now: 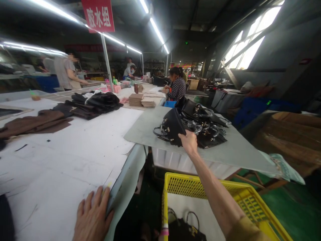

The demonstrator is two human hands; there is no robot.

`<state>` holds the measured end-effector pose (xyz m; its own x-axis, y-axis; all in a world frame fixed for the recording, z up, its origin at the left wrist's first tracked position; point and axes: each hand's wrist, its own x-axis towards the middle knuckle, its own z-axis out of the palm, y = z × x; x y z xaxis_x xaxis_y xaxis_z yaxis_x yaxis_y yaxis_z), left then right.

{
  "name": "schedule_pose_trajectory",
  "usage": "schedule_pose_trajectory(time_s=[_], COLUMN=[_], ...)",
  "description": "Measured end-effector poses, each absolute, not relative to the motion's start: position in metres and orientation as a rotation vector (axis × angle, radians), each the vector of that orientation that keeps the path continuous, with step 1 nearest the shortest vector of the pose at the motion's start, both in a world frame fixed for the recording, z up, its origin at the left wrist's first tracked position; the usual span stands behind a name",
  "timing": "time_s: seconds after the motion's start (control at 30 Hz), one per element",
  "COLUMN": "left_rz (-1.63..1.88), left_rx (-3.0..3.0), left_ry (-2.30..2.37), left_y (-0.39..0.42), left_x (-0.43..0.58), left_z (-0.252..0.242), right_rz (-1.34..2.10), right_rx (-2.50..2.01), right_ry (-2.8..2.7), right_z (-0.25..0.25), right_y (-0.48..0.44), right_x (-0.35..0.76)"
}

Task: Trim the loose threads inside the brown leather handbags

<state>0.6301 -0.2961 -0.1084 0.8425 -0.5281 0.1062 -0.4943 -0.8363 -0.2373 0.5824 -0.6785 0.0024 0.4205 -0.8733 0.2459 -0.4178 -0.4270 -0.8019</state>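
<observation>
My right hand (190, 142) reaches out over the grey board and is closed on the edge of a black handbag (173, 125). The bag is tilted, with its looped handle (160, 133) hanging out to the left. Beside and behind it lie more black handbags (209, 129) in a heap, some with clear plastic wrap round their handles and gold-coloured fittings. My left hand (93, 214) rests flat on the white table (75, 160) near its right edge, fingers spread, with nothing in it.
Below my right arm stands a yellow crate (187, 180) holding another black handbag (187, 231). The grey board (140, 129) bears the heap. Dark folded material (100, 102), brown pieces (37, 122) and stacked cardboard (136, 99) lie on the white table. A person in a dotted top (177, 85) sits beyond.
</observation>
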Motion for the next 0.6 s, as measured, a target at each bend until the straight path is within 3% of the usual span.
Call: schedule_pose_trajectory(time_s=[0.27, 0.6], left_rz=[-0.241, -0.217], left_rx=[-2.990, -3.185], left_ry=[0.798, 0.821], left_y=[-0.293, -0.286], left_x=[0.619, 0.617], left_z=[-0.097, -0.105], right_rz=[-0.963, -0.756], right_rx=[-1.550, -1.273], right_ry=[0.484, 0.266], right_z=[0.050, 0.118], right_y=[-0.618, -0.573], right_x=[0.629, 0.665])
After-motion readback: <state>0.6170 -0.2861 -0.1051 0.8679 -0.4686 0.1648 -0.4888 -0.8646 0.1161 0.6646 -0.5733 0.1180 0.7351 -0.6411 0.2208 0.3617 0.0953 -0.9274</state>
